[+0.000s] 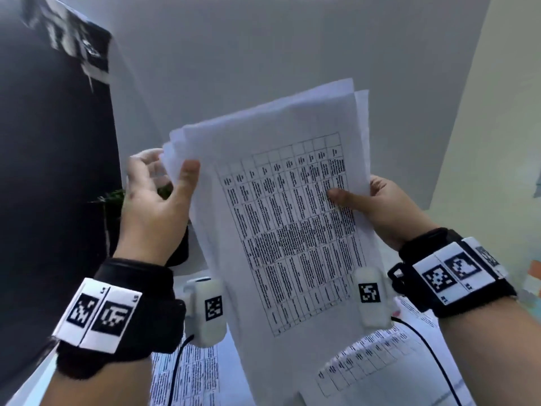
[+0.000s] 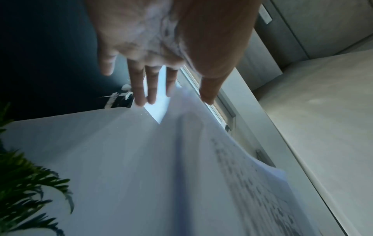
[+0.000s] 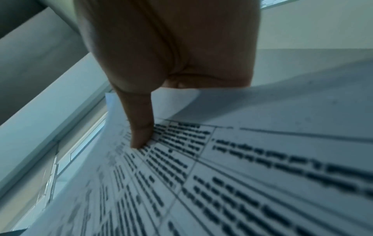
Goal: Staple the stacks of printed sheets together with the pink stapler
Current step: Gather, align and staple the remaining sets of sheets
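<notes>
Your right hand (image 1: 389, 209) pinches the stack of printed sheets (image 1: 281, 218) at its three o'clock edge, thumb on the table print; your left hand (image 1: 152, 200), fingers straight, steadies the ten o'clock corner. The long axis runs six to twelve. No pink stapler shows.

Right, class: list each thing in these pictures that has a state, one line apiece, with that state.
Held stack of sheets: lifted off the desk, tilted, edges uneven, no staple visible.
Right hand: pinches the stack's right edge, thumb on the print.
Left hand: fingers straight, thumb on the stack's top left corner.
Sheets on the desk: lying flat.
Pink stapler: not in view.
</notes>
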Action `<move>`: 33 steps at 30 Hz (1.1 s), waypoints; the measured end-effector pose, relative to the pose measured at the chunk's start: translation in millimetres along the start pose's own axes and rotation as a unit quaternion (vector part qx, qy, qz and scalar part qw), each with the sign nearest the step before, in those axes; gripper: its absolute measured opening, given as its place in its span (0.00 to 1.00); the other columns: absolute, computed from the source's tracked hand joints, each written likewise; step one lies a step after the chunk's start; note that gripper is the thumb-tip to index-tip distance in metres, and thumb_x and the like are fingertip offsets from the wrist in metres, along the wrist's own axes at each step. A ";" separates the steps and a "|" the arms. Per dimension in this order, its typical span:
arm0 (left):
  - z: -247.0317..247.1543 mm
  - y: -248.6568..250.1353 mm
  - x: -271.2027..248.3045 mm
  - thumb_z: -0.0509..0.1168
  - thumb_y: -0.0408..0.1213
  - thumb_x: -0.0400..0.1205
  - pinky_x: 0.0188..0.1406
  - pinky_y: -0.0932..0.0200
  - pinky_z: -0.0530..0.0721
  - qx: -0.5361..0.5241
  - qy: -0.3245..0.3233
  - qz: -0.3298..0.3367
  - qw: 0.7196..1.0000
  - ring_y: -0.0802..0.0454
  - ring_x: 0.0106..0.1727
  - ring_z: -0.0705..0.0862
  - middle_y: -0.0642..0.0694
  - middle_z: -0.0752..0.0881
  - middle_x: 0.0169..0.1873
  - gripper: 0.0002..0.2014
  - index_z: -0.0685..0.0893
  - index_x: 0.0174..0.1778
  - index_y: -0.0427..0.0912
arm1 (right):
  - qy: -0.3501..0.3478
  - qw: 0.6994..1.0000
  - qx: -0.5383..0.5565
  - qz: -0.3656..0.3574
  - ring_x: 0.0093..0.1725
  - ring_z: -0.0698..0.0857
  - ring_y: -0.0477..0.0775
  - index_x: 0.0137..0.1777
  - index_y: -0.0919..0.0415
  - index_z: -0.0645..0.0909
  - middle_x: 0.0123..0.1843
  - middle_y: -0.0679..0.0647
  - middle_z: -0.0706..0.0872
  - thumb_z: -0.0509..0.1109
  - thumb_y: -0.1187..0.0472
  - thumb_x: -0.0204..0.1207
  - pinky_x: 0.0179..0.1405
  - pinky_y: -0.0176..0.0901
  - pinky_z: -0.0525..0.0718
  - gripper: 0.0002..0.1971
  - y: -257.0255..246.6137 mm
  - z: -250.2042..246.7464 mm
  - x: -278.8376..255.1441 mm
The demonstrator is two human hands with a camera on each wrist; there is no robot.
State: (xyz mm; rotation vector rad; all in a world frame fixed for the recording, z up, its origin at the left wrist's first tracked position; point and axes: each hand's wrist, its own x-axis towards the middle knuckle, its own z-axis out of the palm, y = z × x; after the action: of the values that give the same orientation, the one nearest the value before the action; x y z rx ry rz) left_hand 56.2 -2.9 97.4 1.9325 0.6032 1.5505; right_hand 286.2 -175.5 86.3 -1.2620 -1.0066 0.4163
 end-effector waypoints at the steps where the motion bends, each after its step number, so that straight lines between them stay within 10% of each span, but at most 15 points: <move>1: 1.2 0.7 -1.3 0.63 0.62 0.76 0.53 0.61 0.79 -0.022 -0.042 -0.031 0.998 0.63 0.54 0.83 0.56 0.81 0.58 0.25 0.69 0.63 0.52 | 0.020 1.000 0.019 -0.012 0.35 0.88 0.48 0.47 0.64 0.83 0.36 0.51 0.90 0.75 0.63 0.67 0.33 0.36 0.86 0.09 -3.5 -0.2 0.3; 4: 13.5 11.3 -10.9 0.63 0.49 0.80 0.47 0.62 0.87 -0.110 -0.123 -0.079 0.983 0.58 0.52 0.88 0.49 0.87 0.56 0.21 0.74 0.66 0.44 | 0.064 0.996 0.037 -0.054 0.37 0.89 0.45 0.48 0.61 0.83 0.38 0.49 0.91 0.76 0.61 0.65 0.34 0.33 0.85 0.11 -17.5 1.6 -2.6; 10: 24.8 37.1 -27.4 0.63 0.30 0.82 0.60 0.43 0.84 -0.160 -0.087 -0.043 0.982 0.48 0.58 0.86 0.45 0.86 0.58 0.15 0.71 0.62 0.48 | 0.129 0.984 0.015 -0.124 0.50 0.89 0.53 0.54 0.53 0.81 0.50 0.53 0.90 0.77 0.44 0.60 0.49 0.43 0.88 0.24 -38.5 2.5 -14.8; 17: 39.0 32.5 -38.1 0.71 0.33 0.77 0.48 0.63 0.82 -0.053 -0.163 -0.104 0.980 0.60 0.53 0.84 0.56 0.83 0.52 0.26 0.64 0.65 0.50 | 0.108 0.989 -0.101 -0.015 0.67 0.78 0.55 0.75 0.46 0.52 0.68 0.49 0.77 0.72 0.28 0.53 0.68 0.61 0.76 0.53 -15.0 2.5 -24.9; 24: 57.0 29.0 -26.2 0.60 0.30 0.84 0.36 0.67 0.78 0.015 -0.109 -0.092 0.990 0.58 0.44 0.82 0.48 0.82 0.50 0.15 0.67 0.65 0.44 | 0.123 0.984 -0.127 -0.003 0.70 0.74 0.57 0.74 0.49 0.52 0.74 0.58 0.69 0.70 0.49 0.75 0.73 0.58 0.71 0.34 -5.0 -2.3 -5.4; 29: 40.0 58.0 3.5 0.57 0.26 0.83 0.34 0.71 0.72 0.085 -0.057 0.057 0.993 0.58 0.38 0.77 0.48 0.80 0.43 0.09 0.71 0.52 0.46 | 0.216 0.898 -0.304 -0.235 0.76 0.49 0.46 0.83 0.57 0.40 0.82 0.61 0.49 0.78 0.47 0.67 0.75 0.51 0.47 0.56 -39.4 -11.2 -12.0; 33: 38.1 78.7 6.6 0.60 0.23 0.79 0.43 0.70 0.67 0.180 -0.136 0.184 0.957 0.58 0.42 0.71 0.48 0.76 0.46 0.11 0.77 0.56 0.37 | 0.131 0.868 -0.400 -0.262 0.74 0.67 0.52 0.82 0.53 0.54 0.77 0.55 0.68 0.77 0.45 0.65 0.77 0.57 0.55 0.49 -57.7 -6.3 -7.8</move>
State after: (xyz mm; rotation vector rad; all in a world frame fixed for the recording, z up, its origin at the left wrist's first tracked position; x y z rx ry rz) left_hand 94.0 -61.8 150.3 2.6052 0.4447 1.4150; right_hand 272.6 -202.6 136.4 -1.6258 -1.2787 -0.6580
